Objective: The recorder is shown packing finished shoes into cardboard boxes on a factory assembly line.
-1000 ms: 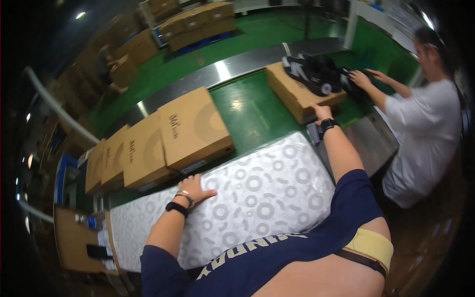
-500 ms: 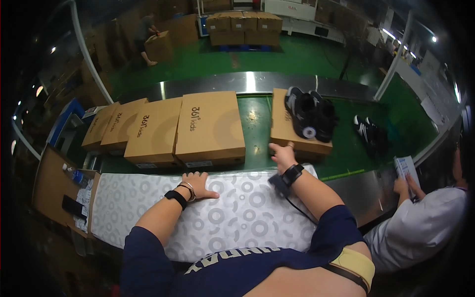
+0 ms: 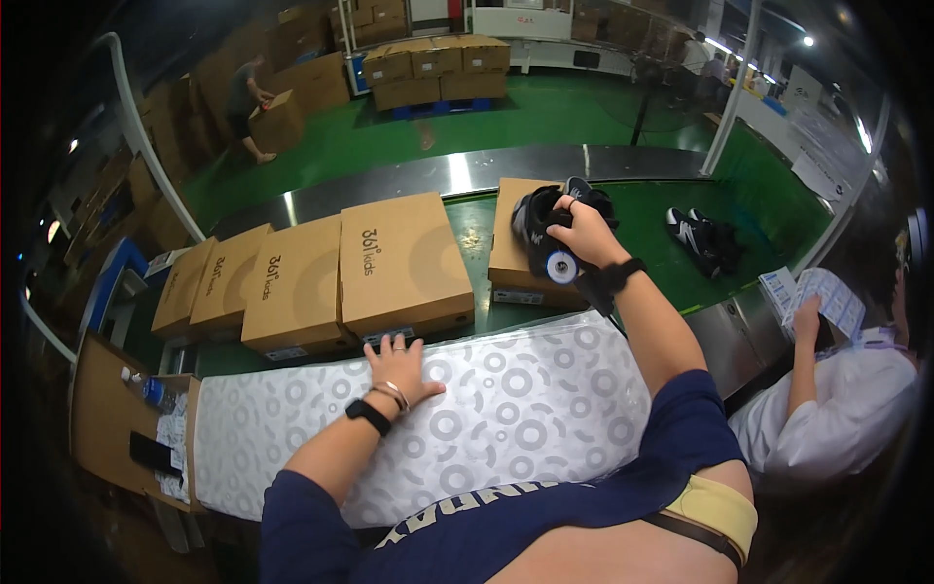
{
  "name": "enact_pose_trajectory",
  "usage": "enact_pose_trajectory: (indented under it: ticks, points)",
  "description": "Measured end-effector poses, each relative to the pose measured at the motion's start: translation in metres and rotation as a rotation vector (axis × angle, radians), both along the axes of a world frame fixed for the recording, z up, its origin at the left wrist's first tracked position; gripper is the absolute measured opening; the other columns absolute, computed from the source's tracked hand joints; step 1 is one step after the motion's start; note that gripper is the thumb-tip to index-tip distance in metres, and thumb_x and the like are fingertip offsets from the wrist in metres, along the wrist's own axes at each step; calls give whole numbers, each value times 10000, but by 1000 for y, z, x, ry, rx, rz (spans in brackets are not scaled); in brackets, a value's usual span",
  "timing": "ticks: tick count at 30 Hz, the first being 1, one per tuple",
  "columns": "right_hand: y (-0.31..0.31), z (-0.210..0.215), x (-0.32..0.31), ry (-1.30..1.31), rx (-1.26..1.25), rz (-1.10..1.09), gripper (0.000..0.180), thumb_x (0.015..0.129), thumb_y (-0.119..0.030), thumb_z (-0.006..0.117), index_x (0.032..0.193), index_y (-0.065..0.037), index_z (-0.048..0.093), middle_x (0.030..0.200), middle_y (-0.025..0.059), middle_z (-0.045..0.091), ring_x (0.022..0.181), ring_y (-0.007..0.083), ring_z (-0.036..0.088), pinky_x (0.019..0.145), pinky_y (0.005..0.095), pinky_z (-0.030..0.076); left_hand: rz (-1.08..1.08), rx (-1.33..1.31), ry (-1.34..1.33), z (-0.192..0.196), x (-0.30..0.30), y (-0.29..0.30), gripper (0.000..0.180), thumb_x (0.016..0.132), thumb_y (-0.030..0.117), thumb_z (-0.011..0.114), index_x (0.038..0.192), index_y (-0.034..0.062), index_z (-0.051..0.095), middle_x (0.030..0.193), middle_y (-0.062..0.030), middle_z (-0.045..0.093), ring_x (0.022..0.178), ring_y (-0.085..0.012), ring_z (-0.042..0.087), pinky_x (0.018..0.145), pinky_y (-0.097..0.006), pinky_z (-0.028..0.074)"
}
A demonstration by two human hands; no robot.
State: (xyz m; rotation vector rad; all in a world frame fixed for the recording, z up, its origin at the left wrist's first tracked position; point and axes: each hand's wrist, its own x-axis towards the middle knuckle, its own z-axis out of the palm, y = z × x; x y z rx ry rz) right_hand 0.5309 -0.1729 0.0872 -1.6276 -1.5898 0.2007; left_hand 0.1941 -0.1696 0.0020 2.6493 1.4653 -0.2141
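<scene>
My left hand [image 3: 399, 370] rests with fingers spread on a stack of white wrapping paper [image 3: 486, 419] printed with grey rings. Beyond the paper, my right hand [image 3: 590, 237] grips a pair of black sneakers [image 3: 530, 219] by the shoe opening; the hand hides part of them. The sneakers are over the lid of a closed brown shoe box [image 3: 506, 255], and I cannot tell whether they still touch it. A round white and blue disc [image 3: 561, 268] shows on the near shoe.
Several closed shoe boxes [image 3: 404, 258] line the green belt at left. Another black-and-white pair of sneakers [image 3: 702, 238] lies at right. An open carton [image 3: 107, 419] holds a bottle and a phone. A co-worker [image 3: 827, 409] at right holds printed sheets [image 3: 827, 302].
My right hand has moved from the shoe box's near edge up to the sneakers and taken hold of them. My left hand stays on the paper. The co-worker's sheets are now spread.
</scene>
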Motion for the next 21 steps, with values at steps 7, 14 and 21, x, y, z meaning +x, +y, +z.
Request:
enact_pose_trajectory:
  ticks: [7, 14, 21]
  points:
    - [-131, 96, -104, 802, -118, 520, 395, 722, -18, 643, 1075, -35, 465, 849, -30, 487, 712, 56, 497, 639, 183, 419, -366, 519, -1029, 36, -23, -52, 838, 549, 276, 795, 1246, 83, 372, 1285, -215, 361, 1208, -402, 307, 976, -546, 221]
    - [-82, 9, -195, 971, 217, 620, 658, 820, -106, 604, 1355, -31, 228, 1156, 90, 507, 1012, 117, 484, 876, 240, 372, 153, -747, -1652, 36, -68, -79, 425, 870, 374, 517, 1040, -16, 528, 890, -25, 573, 800, -108, 533, 733, -233, 428]
    - [-32, -94, -281, 1182, -286, 211, 274, 794, -68, 600, 1046, 23, 539, 894, 86, 601, 754, 113, 577, 680, 210, 468, 551, 34, -959, 4, -236, -86, 337, 795, 243, 600, 1028, 3, 565, 863, -108, 608, 789, -203, 572, 711, -298, 449]
